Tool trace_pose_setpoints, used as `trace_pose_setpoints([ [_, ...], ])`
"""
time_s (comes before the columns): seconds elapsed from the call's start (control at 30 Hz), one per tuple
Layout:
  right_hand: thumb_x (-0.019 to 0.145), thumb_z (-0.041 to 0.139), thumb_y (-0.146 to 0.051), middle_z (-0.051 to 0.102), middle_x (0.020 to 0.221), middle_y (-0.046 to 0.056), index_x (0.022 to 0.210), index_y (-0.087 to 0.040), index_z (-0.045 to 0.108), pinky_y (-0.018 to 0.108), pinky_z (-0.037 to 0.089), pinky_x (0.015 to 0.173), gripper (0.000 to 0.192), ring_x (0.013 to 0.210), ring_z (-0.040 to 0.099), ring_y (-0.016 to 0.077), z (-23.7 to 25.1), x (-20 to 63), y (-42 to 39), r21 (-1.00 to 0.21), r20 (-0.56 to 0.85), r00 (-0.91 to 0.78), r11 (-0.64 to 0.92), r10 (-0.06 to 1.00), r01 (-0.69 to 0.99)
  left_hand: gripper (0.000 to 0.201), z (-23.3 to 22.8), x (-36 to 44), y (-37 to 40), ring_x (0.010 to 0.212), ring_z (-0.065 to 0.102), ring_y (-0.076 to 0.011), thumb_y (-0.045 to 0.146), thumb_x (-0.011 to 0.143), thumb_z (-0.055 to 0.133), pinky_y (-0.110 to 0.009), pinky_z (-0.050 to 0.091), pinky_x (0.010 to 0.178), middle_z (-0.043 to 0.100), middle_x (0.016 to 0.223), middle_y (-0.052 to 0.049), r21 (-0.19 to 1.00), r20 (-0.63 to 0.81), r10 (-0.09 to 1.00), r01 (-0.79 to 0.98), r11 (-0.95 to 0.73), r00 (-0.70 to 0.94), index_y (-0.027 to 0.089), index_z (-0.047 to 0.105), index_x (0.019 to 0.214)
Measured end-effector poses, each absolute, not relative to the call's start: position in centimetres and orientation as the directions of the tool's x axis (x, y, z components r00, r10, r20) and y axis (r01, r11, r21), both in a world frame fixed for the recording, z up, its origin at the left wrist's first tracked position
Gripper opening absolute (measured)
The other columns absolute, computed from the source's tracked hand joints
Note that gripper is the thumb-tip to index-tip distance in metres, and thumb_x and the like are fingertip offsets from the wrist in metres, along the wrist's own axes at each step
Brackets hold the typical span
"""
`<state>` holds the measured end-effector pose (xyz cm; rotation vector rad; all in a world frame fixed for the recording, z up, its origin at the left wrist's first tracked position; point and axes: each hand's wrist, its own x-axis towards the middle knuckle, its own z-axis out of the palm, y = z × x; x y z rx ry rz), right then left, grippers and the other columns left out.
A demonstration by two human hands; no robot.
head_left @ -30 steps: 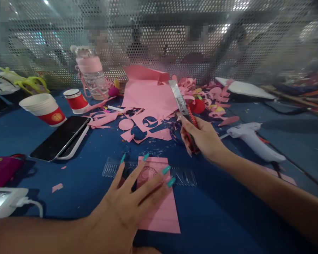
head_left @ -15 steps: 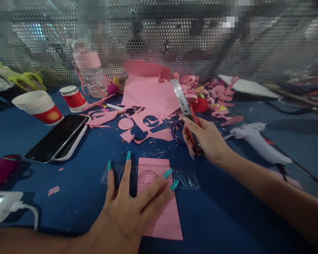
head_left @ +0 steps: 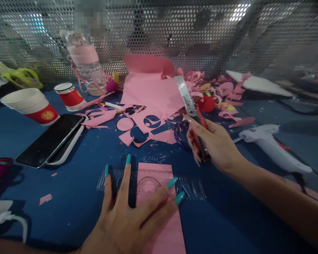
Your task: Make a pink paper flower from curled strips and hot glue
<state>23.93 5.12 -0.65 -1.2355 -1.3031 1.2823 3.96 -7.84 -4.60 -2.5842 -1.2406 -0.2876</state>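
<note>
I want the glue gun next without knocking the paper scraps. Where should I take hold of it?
Take the white glue gun by its handle, the thick end lying nearest you, coming from the right with the right hand. Its nozzle points left toward the pink scraps, and its cord trails off behind the handle.

Left hand (head_left: pixel 129 218) fingers further left.

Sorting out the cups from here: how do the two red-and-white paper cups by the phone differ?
The near cup looks larger, lies tipped toward the left with its open mouth showing, and seems to be a nested stack. The far cup looks smaller and stands closer to upright, beside the water bottle. Both have red bands and white rims and sit on the blue table.
</note>
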Motion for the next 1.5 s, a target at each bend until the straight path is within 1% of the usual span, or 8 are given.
trace_pose_setpoints([
  [0.2, 0.079, 0.054, -0.039, 0.048, 0.044, -0.007, 0.065, -0.02, 0.043, 0.016, 0.034, 0.025, 0.026, 0.027, 0.04, 0.0054, -1.0, 24.1, 5.2, -0.996, -0.067, -0.095, -0.062, 0.993, 0.059, 0.051, -5.1, 4.3, -7.7, 0.13, 0.004, -0.0478, 0.051, 0.074, 0.053, -0.074, 0.009, 0.094, 0.02, 0.146, 0.015, -0.101, 0.364, 0.727, 0.8, -0.591, 0.583, 0.046, 0.043, 0.124],
  [0.37, 0.079, 0.053, -0.039, 0.047, 0.042, -0.007, 0.064, -0.019, 0.045, 0.016, 0.031, 0.024, 0.026, 0.026, 0.04, 0.0063, -1.1, 24.3, 5.4, -0.993, -0.079, -0.084, -0.07, 0.993, 0.099, 0.056, -5.2, 4.1, -7.8, 0.129, 0.007, -0.0491, 0.063, 0.071, 0.048, -0.074, 0.009, 0.094, 0.017, 0.147, 0.015, -0.093, 0.347, 0.726, 0.792, -0.604, 0.594, 0.046, 0.042, 0.124],
  [0.5, 0.079, 0.054, -0.038, 0.048, 0.044, -0.007, 0.065, -0.02, 0.045, 0.016, 0.032, 0.026, 0.025, 0.027, 0.041, 0.0058, -1.0, 24.4, 5.3, -0.992, -0.098, -0.072, -0.092, 0.993, 0.09, 0.057, -4.9, 4.0, -7.7, 0.128, 0.009, -0.0508, 0.059, 0.072, 0.051, -0.074, 0.012, 0.094, 0.014, 0.147, 0.015, -0.116, 0.331, 0.725, 0.788, -0.605, 0.604, 0.045, 0.04, 0.126],
  [0.63, 0.079, 0.053, -0.04, 0.048, 0.044, -0.007, 0.064, -0.02, 0.044, 0.016, 0.032, 0.026, 0.027, 0.027, 0.041, 0.0059, -0.9, 24.3, 5.3, -0.989, -0.115, -0.06, -0.109, 0.992, 0.097, 0.059, -4.6, 4.1, -7.7, 0.128, 0.01, -0.0509, 0.058, 0.072, 0.053, -0.074, 0.012, 0.094, 0.015, 0.147, 0.014, -0.115, 0.319, 0.729, 0.788, -0.604, 0.605, 0.045, 0.037, 0.128],
  [0.8, 0.078, 0.055, -0.04, 0.048, 0.045, -0.007, 0.064, -0.02, 0.044, 0.016, 0.031, 0.026, 0.027, 0.027, 0.042, 0.0056, -0.9, 24.2, 5.2, -0.99, -0.127, -0.057, -0.123, 0.99, 0.076, 0.059, -4.5, 4.2, -7.9, 0.13, 0.004, -0.0482, 0.058, 0.072, 0.053, -0.073, 0.01, 0.096, 0.015, 0.146, 0.017, -0.08, 0.278, 0.764, 0.806, -0.586, 0.583, 0.048, 0.036, 0.127],
  [0.97, 0.078, 0.054, -0.039, 0.047, 0.043, -0.006, 0.063, -0.019, 0.045, 0.017, 0.029, 0.025, 0.026, 0.026, 0.041, 0.0062, -0.7, 24.2, 5.3, -0.989, -0.125, -0.058, -0.12, 0.99, 0.087, 0.058, -4.3, 4.4, -8.0, 0.131, 0.001, -0.0458, 0.058, 0.072, 0.053, -0.074, 0.011, 0.096, 0.023, 0.144, 0.014, -0.053, 0.268, 0.785, 0.822, -0.567, 0.559, 0.048, 0.037, 0.127],
  [1.17, 0.078, 0.055, -0.039, 0.047, 0.044, -0.006, 0.064, -0.019, 0.045, 0.016, 0.03, 0.025, 0.026, 0.026, 0.041, 0.0059, -0.7, 24.2, 5.3, -0.988, -0.136, -0.049, -0.132, 0.989, 0.084, 0.058, -4.0, 4.5, -8.0, 0.13, 0.002, -0.0481, 0.053, 0.072, 0.057, -0.074, 0.011, 0.096, 0.016, 0.146, 0.015, -0.074, 0.249, 0.779, 0.813, -0.578, 0.576, 0.045, 0.039, 0.127],
  [1.5, 0.074, 0.059, -0.04, 0.048, 0.043, -0.006, 0.063, -0.02, 0.045, 0.018, 0.032, 0.024, 0.026, 0.026, 0.04, 0.0062, -0.8, 24.2, 5.4, -0.992, -0.11, -0.063, -0.106, 0.992, 0.062, 0.06, -4.5, 4.4, -8.1, 0.13, 0.002, -0.0482, 0.059, 0.071, 0.052, -0.074, 0.009, 0.096, 0.015, 0.146, 0.017, -0.068, 0.248, 0.785, 0.818, -0.571, 0.569, 0.047, 0.036, 0.128],
])
